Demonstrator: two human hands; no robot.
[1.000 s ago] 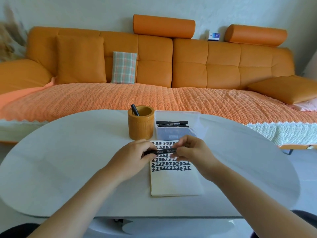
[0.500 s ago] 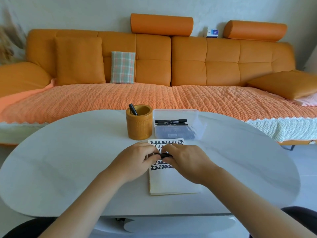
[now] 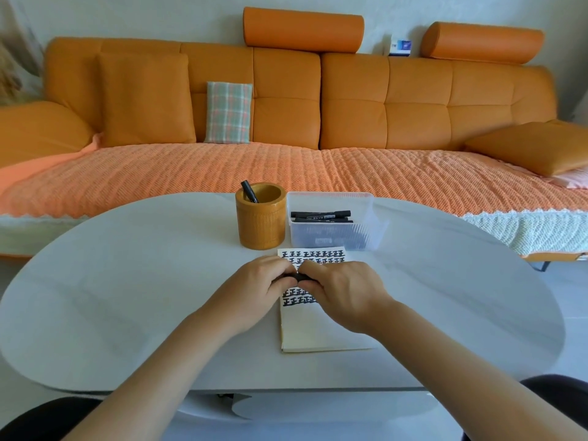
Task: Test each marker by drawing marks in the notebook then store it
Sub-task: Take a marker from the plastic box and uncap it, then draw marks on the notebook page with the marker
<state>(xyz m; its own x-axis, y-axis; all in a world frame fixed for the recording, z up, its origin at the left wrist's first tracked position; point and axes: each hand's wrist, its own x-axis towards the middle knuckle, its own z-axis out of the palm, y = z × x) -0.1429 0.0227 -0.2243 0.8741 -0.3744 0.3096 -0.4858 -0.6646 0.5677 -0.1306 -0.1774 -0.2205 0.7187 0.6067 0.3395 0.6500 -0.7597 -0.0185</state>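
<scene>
A cream notebook (image 3: 321, 332) lies open on the white table, its upper part filled with rows of black marks. Above it, my left hand (image 3: 254, 291) and my right hand (image 3: 343, 294) are pressed close together, both closed on one black marker (image 3: 297, 277) of which only a short middle part shows. Behind the notebook stands a yellow wooden pen cup (image 3: 261, 222) with one black marker (image 3: 249, 191) leaning in it. To its right, a clear plastic box (image 3: 331, 237) holds several black markers (image 3: 321, 214).
The oval white table (image 3: 127, 281) has bare surface left and right of the notebook. An orange sofa (image 3: 286, 122) with cushions and a plaid pillow (image 3: 228, 113) runs along the far side, close behind the table's back edge.
My hands have drawn together along the marker, so that most of it is now covered. They have also sunk slightly toward the notebook.
</scene>
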